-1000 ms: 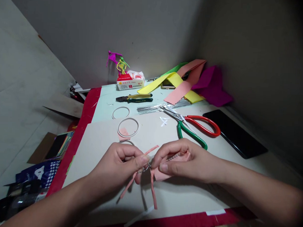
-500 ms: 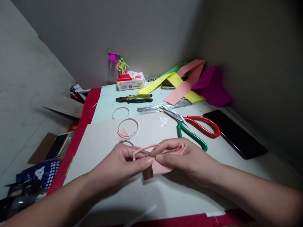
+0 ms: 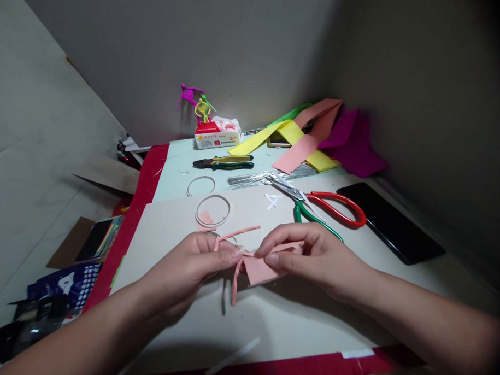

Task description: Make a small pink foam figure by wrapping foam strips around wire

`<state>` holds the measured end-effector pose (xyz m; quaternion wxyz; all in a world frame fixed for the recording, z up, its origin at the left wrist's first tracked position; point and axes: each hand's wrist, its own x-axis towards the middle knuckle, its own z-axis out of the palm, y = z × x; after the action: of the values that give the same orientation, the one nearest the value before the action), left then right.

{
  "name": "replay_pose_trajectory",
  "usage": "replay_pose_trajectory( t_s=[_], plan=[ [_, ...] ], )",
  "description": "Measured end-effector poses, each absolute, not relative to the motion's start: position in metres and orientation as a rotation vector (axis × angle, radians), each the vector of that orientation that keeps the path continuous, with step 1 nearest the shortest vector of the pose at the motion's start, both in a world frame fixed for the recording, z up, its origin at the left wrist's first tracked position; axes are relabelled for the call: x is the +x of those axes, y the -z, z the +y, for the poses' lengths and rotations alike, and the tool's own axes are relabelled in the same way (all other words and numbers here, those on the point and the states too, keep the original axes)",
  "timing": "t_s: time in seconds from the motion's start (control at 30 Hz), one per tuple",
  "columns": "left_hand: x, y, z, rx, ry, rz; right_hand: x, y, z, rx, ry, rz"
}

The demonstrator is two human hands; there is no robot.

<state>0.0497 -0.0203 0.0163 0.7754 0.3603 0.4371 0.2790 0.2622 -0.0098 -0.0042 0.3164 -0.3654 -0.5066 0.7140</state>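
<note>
The left hand [image 3: 181, 268] has its fingers clamped on a thin pink foam strip [image 3: 236, 231] and a wire ring [image 3: 227, 238], while the right hand [image 3: 313, 260] pinches a pink foam piece [image 3: 259, 270] above the middle of the worktop [image 3: 245, 324]. A slackened pinch could let the strip slip, and pulling too hard could tear the foam.

A bright light at the far end makes a white shine on the white tissue pack [image 3: 217, 130]. The grey wall [image 3: 417, 106] on the right goes very dark. The left hand [image 3: 181, 267] and right hand [image 3: 313, 255] drop soft shadows on the pale card [image 3: 249, 209]. The picture looks bent at the edges.
</note>
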Motion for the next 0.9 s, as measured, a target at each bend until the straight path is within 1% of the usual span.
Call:
replay_pose_trajectory(
  t_s=[0.2,0.43,0.53,0.8,0.9],
  plan=[
    [0.0502,-0.0184,-0.0204,0.763,-0.62,0.962,0.2646,0.0018,-0.0052,-1.031,-1.82,-1.472],
    [0.0485,-0.021,-0.0219,0.796,-0.665,0.959,0.2646,0.004,-0.005,-0.89,-1.923,-1.379],
    [0.0481,-0.0204,-0.0217,0.793,-0.654,0.977,0.2657,0.0044,-0.0053,-0.893,-1.92,-1.367],
    [0.0468,-0.0166,-0.019,0.817,-0.667,1.045,0.2658,0.0058,-0.0046,-0.992,-1.678,-1.448],
    [0.046,-0.017,-0.0189,0.843,-0.681,1.049,0.2646,0.0057,-0.0047,-1.024,-1.664,-1.444]
  ],
)
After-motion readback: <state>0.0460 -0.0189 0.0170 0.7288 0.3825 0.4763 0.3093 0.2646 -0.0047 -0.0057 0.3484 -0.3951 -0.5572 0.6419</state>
